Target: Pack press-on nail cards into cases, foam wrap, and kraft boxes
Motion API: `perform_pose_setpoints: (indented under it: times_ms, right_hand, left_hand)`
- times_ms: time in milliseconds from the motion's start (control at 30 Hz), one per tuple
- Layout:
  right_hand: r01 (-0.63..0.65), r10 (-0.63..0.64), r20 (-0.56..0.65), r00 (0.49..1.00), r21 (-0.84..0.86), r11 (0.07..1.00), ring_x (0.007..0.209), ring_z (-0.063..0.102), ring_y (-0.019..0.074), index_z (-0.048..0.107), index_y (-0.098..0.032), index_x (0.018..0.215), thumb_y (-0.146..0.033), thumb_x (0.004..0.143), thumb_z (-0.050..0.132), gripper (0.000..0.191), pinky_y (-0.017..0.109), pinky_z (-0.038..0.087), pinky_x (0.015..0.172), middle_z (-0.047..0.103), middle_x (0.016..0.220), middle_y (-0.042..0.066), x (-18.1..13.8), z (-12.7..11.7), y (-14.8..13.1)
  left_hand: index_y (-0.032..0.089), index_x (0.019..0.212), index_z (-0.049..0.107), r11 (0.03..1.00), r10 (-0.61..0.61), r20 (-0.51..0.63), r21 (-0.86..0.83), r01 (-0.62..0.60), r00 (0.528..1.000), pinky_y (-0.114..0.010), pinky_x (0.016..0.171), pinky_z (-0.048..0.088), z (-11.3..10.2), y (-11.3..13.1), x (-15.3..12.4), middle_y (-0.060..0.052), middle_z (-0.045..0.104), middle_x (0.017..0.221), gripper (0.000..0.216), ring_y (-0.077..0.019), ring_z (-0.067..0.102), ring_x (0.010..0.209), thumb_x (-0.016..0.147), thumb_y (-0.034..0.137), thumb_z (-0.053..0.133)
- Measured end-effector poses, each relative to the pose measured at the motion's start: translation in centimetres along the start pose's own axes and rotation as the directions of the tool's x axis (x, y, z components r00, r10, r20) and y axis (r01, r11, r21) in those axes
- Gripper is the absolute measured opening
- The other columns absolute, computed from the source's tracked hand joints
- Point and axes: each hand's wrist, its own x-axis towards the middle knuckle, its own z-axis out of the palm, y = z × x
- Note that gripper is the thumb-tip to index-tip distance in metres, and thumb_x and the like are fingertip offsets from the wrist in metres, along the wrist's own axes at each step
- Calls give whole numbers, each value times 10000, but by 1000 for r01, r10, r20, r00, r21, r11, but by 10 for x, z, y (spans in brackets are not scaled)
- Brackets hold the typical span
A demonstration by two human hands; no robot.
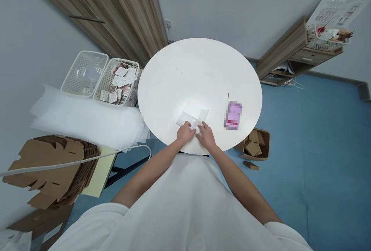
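A thin white packing sheet [197, 112], partly folded with its flaps crossing, lies near the front edge of the round white table [199, 65]. My left hand [186, 132] pinches the sheet's near part from the left, fingers curled on it. From the right, my right hand [206, 136] grips the same part, its fingertips close to those of the left. Whether anything is wrapped inside the sheet cannot be seen. To the right of my hands lies a blurred purple rectangular item [233, 115], touched by neither hand.
Left of the table are a basket of printed cards [118, 83], a basket of clear plastic pieces [84, 71], stacked white sheets [89, 117] and flattened cardboard [55, 166]. An open carton of small brown boxes [255, 145] stands on the floor at right, below a wooden cabinet [285, 52].
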Motion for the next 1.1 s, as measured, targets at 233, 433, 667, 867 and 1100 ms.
perform_pose_setpoints:
  times_ms: [233,433,667,867,1100]
  right_hand:
    - [-1,-3,-26,1000,-131,991,1156,421,255,451,-164,1212,-114,771,434,445,386,401,905,284,1420,109,11,25,-29]
    - [6,-11,-40,999,-132,991,1127,448,257,485,-158,1184,-68,737,415,461,382,416,878,307,1411,103,21,35,-44]
    - [-34,6,-172,985,-160,987,1133,402,256,455,-197,1249,-76,800,350,477,376,399,864,359,1327,130,12,54,-49]
    - [-32,2,-168,986,-178,984,874,453,210,427,-225,1261,-48,780,344,519,337,414,729,481,989,103,10,65,-54]
    - [-80,90,-53,995,159,984,862,505,163,504,-206,1157,-138,761,395,417,285,417,764,544,939,51,16,42,-49]
  left_hand:
    - [183,1047,424,860,-237,-165,-494,128,957,-293,797,425,-14,-52,-16,-113,483,1156,483,-196,531,1006,683,407,651]
    - [201,1286,214,531,-384,-4,-819,217,923,-287,767,464,-26,-68,2,-84,514,1077,827,-170,560,940,640,312,717]
    - [170,1127,465,534,-268,-13,-834,137,963,-286,730,492,-35,-66,17,-104,568,1064,485,-155,600,856,683,183,659]
    - [165,908,592,798,151,-110,-573,-186,982,-295,731,489,-30,-56,15,-52,635,880,213,-134,585,746,695,166,601]
    - [180,1083,519,839,537,-53,-67,-539,842,-337,804,452,-21,-53,5,-71,565,1000,376,-187,535,907,718,107,475]
